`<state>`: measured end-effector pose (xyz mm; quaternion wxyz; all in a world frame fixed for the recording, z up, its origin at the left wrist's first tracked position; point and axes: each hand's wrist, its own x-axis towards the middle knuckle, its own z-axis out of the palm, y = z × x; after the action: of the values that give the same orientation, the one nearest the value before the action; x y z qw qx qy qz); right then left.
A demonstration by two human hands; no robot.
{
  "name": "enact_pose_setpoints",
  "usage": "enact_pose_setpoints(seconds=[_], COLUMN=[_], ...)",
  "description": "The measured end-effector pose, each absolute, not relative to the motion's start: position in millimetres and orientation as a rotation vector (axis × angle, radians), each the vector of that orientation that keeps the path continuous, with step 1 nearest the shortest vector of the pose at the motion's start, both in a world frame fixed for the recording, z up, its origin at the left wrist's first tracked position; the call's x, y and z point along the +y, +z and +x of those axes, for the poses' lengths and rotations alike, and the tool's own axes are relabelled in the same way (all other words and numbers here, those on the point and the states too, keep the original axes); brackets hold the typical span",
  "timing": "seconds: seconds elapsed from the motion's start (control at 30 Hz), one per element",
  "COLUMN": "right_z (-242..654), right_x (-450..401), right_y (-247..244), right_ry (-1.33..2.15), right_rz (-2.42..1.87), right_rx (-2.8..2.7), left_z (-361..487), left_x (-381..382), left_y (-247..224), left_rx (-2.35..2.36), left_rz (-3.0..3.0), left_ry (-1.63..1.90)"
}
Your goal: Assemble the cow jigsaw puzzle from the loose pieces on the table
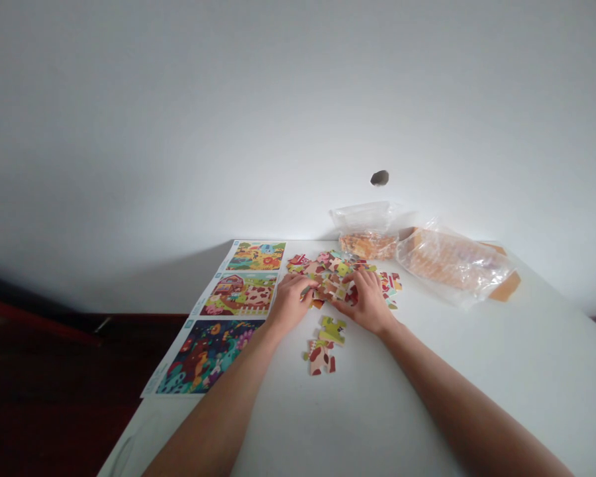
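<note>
A pile of colourful puzzle pieces (328, 264) lies on the white table. At its left front edge is my left hand (294, 299), fingers curled together around a small piece that I cannot make out clearly. My right hand (366, 301) rests at the right front of the pile, thumb and fingers apart, touching pieces. Closer to me lie a green piece (332, 330) and, just below it, some brown-and-cream spotted pieces (320, 358). Left of the pile is a printed sheet (195, 344) with three pictures: a safari, a farm and a dark night scene; my left forearm covers its lower right corner.
Behind the pile stands a clear bag of orange pieces (367, 245). To its right, another clear plastic bag (454, 262) lies over something orange-brown. A white wall (298, 119) with a small hole rises behind the table (477, 371). Dark floor shows at the left.
</note>
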<state>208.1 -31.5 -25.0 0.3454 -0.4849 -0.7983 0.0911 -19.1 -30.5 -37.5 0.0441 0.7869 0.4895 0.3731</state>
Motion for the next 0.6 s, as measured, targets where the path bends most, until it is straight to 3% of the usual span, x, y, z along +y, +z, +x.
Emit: enact_pose_setpoints(seconds=[0.13, 0.37, 0.6], right_z=[217, 212, 200], right_x=[-41, -66, -50], right_y=[-8, 8, -17], right_ry=[0.307, 0.543, 0.250], right_rz=[-1.121, -0.620, -1.204], right_rx=[-2.032, -2.580, -2.246], left_z=[-18, -20, -21], left_x=[-32, -33, -31], left_y=[-35, -35, -39], left_rx=[1.510, 1.541, 1.566], left_rz=[2.413, 2.440, 2.422], left_ry=[1.112, 1.024, 1.005])
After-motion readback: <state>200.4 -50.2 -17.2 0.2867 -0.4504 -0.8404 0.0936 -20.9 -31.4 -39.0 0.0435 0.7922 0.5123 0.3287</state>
